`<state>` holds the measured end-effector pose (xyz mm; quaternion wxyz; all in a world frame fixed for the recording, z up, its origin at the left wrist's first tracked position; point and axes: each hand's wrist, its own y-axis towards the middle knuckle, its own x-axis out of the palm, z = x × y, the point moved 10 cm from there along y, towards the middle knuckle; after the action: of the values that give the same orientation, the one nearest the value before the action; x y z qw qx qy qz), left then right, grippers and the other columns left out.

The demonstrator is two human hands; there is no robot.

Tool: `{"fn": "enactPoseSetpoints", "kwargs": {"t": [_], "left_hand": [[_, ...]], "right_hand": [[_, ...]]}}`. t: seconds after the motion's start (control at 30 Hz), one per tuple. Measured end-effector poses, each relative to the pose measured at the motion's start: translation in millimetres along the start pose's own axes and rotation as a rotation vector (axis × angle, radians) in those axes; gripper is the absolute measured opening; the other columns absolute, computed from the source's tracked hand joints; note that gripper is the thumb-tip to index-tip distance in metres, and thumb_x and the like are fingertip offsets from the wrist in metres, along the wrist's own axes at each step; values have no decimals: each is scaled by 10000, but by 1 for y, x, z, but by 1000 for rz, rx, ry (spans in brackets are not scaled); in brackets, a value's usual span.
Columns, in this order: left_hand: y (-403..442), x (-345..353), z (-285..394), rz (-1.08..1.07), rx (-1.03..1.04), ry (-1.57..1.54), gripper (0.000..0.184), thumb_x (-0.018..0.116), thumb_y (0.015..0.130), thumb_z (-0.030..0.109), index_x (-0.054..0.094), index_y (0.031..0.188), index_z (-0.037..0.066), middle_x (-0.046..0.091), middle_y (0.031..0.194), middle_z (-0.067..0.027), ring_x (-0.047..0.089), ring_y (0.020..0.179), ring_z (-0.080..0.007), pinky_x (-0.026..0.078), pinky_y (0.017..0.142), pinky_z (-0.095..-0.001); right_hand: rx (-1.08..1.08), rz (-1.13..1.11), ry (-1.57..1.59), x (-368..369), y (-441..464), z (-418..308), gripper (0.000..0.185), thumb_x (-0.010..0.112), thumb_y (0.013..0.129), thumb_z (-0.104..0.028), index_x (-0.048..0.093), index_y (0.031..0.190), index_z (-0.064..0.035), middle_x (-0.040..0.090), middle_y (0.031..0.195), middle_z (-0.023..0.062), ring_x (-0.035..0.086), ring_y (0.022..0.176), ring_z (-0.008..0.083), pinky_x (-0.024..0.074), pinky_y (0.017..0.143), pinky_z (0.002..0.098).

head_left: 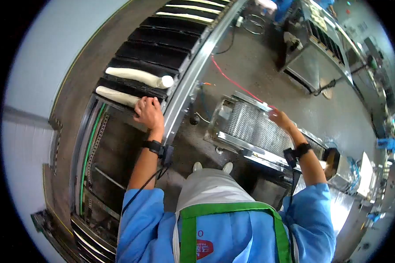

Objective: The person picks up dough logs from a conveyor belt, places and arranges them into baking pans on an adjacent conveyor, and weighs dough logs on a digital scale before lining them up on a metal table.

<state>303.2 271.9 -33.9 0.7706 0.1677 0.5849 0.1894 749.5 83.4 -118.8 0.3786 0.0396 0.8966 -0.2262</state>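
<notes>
Blk trays [156,55]; L hand [149,115] on dough strip [116,95].

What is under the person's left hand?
A pale dough strip on a black tray runs in under the left hand. The strip's covered end, and whether the fingers grip it, cannot be seen.

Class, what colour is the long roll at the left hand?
The long roll is pale cream; best view: head.

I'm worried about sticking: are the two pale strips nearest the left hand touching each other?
Apart. The head view shows a black band between the nearer strip and the farther strip wherever both are visible.
</notes>
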Motion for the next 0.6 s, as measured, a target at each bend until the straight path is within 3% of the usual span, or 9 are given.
{"fn": "enactPoseSetpoints", "kwargs": {"t": [0.07, 0.1, 0.17, 0.23, 0.33, 0.37, 0.4, 0.5, 0.6], "left_hand": [[12, 4, 3, 30, -26, 3, 189, 462, 798, 323, 543, 801, 152, 463, 1033, 16, 371, 1044, -219, 289, 766, -568], [20, 12, 4, -67, -39, -23, 215, 449, 803, 328, 535, 896, 153, 434, 1100, -15, 321, 1106, -237, 260, 810, -567], [37, 16, 4, 23, -1, 4, 253, 444, 804, 337, 513, 952, 144, 406, 1138, -37, 289, 1133, -250, 236, 836, -563], [50, 14, 5, 99, -6, 27, 382, 428, 805, 372, 442, 1082, 110, 328, 1224, -93, 208, 1188, -283, 170, 894, -550], [78, 16, 29, 90, 131, -60, 383, 482, 778, 346, 448, 1082, 115, 368, 1191, -82, 259, 1152, -283, 209, 886, -513], [86, 16, 39, 88, 193, -101, 388, 508, 764, 333, 451, 1081, 118, 388, 1175, -77, 285, 1134, -283, 228, 883, -494], [96, 16, 42, 95, 185, -97, 388, 508, 764, 333, 451, 1081, 118, 388, 1175, -77, 285, 1134, -283, 228, 883, -494], [113, 57, 64, -253, 324, -123, 342, 572, 713, 307, 492, 1011, 159, 491, 987, -68, 431, 977, -270, 322, 797, -448], [118, 71, 61, -360, 326, -172, 275, 606, 682, 264, 509, 914, 153, 516, 868, -66, 494, 868, -253, 375, 706, -425]], "right_hand": [[44, 114, -176, -13, -31, 87, 412, 639, 667, -228, 522, 1019, -50, 537, 995, 170, 494, 960, 283, 387, 824, 348], [137, 231, -319, -19, -54, 132, 454, 665, 621, -215, 513, 1022, -68, 519, 1012, 157, 458, 992, 305, 372, 836, 381], [292, 192, -500, -21, -98, 186, 650, 689, 581, -174, 373, 1148, -152, 379, 1160, 141, 363, 1048, 370, 359, 828, 477], [489, 150, -587, -23, -143, 195, 713, 701, 565, -142, 325, 1170, -168, 332, 1194, 140, 348, 1053, 393, 360, 819, 500], [453, 43, -591, 10, -173, 282, 722, 707, 539, -92, 336, 1156, -150, 394, 1116, 158, 416, 993, 395, 388, 759, 527], [425, 160, -444, -5, -186, 215, 679, 689, 503, -58, 388, 1107, -126, 439, 1000, 187, 411, 972, 379, 407, 727, 455], [438, 180, -497, -8, -187, 200, 674, 691, 505, -69, 383, 1100, -143, 432, 1011, 151, 418, 965, 354, 424, 684, 455], [395, 197, -906, -1, -184, 164, 721, 720, 495, -125, 360, 1118, -176, 405, 1059, 77, 416, 989, 291, 385, 737, 510], [530, 136, -921, -2, -191, 157, 394, 558, 699, -145, 422, 1067, -173, 435, 1068, 77, 410, 1018, 283, 363, 782, 518]]}}
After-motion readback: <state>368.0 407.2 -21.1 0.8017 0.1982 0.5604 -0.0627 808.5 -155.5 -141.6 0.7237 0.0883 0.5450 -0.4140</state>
